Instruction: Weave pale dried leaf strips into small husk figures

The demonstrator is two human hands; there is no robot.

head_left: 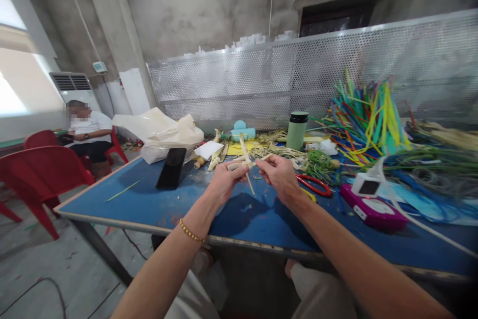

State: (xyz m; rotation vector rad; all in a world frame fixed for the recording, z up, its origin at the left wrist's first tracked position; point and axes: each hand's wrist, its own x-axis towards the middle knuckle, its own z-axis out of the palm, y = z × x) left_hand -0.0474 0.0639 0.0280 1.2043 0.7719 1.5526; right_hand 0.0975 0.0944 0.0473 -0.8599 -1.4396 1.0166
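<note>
Both my hands are raised over the front half of a blue table (138, 209). Between the thumb and fingers of my left hand (226, 179) is a small piece woven from pale straw strips (244, 152), with loose ends sticking out upward and downward. My right hand (278, 173) pinches the end of one pale strip at the piece's right side. Red-handled scissors (315, 185) lie just right of my right hand, partly hidden by it. A black phone (171, 168) rests on the table to the left of my left hand.
A green tumbler (298, 131) stands behind my right hand. Colourful strips (373, 120) pile up at the right, near a magenta power strip (373, 208) and white cable. Plastic bags (160, 132) sit back left. A seated person (89, 127) and red chairs (48, 174) are beyond the table.
</note>
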